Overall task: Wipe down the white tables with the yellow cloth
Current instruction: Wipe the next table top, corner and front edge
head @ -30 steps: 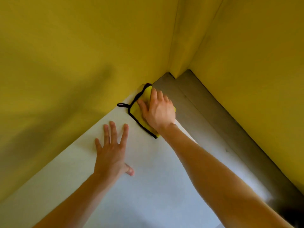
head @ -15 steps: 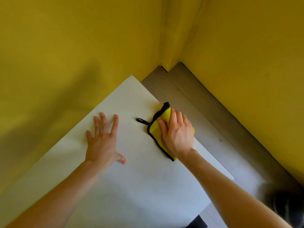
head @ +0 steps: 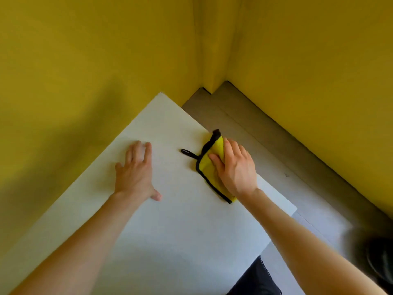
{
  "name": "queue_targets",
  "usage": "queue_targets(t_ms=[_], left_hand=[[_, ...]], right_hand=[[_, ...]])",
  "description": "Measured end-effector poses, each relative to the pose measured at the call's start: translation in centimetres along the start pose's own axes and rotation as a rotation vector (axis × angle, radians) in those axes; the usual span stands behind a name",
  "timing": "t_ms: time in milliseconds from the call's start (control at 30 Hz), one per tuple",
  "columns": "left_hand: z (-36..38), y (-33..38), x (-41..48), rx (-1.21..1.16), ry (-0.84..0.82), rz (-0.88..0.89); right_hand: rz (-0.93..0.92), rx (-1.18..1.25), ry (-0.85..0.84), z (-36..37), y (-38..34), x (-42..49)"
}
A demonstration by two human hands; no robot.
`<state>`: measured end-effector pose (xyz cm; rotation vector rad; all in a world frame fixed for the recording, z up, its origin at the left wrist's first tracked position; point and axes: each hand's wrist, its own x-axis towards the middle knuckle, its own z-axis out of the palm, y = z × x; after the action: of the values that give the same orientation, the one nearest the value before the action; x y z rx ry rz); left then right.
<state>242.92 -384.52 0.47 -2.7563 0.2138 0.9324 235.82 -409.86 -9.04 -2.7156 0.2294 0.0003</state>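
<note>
A white table (head: 170, 226) fills the lower middle of the view, one corner pointing into the room's yellow corner. On its right edge lies a folded yellow cloth (head: 207, 165) with black trim and a black hanging loop sticking out to the left. My right hand (head: 236, 169) presses flat on the cloth with straight fingers and covers most of it. My left hand (head: 136, 173) rests palm down on the bare tabletop to the left, fingers spread.
Yellow walls (head: 85, 60) stand close behind the table's left edge and at the right (head: 319, 71). Grey wood floor (head: 255, 135) runs between the table and the right wall. A dark blurred thing (head: 374, 258) sits at the lower right.
My right hand has drawn the cloth from the table's far corner back along the right edge towards me. My left hand stays flat on the table.
</note>
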Motion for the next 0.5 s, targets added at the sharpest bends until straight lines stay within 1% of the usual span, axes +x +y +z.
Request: queue_targets(t_ms=[67, 133, 200, 267, 367, 433, 500], left_hand=[[-0.3, 2.0, -1.1, -0.075, 0.028, 0.047], [0.2, 4.4, -2.9, -0.122, 0.027, 0.085], [1.4, 6.7, -4.9, -0.106, 0.047, 0.100], [2.9, 8.3, -6.3, -0.116, 0.050, 0.077], [4.6, 9.1, -7.0, -0.143, 0.044, 0.012], [5.1, 9.2, -6.8, -0.142, 0.054, -0.004], [5.1, 9.2, -6.6, -0.143, 0.067, 0.002]], right_hand=[[0.012, -0.022, -0.038, -2.1, 2.6, -3.8], [0.028, -0.031, -0.085, -2.7, 2.5, -3.7], [-0.029, -0.014, -0.117, -2.0, 0.1, 0.2], [-0.103, 0.026, -0.168, -0.3, -3.4, 6.1], [-0.116, 0.066, -0.219, 1.5, -8.4, 12.8], [-0.093, 0.057, -0.218, 1.9, -8.8, 13.0], [-0.064, 0.084, -0.177, 1.1, -6.1, 10.0]])
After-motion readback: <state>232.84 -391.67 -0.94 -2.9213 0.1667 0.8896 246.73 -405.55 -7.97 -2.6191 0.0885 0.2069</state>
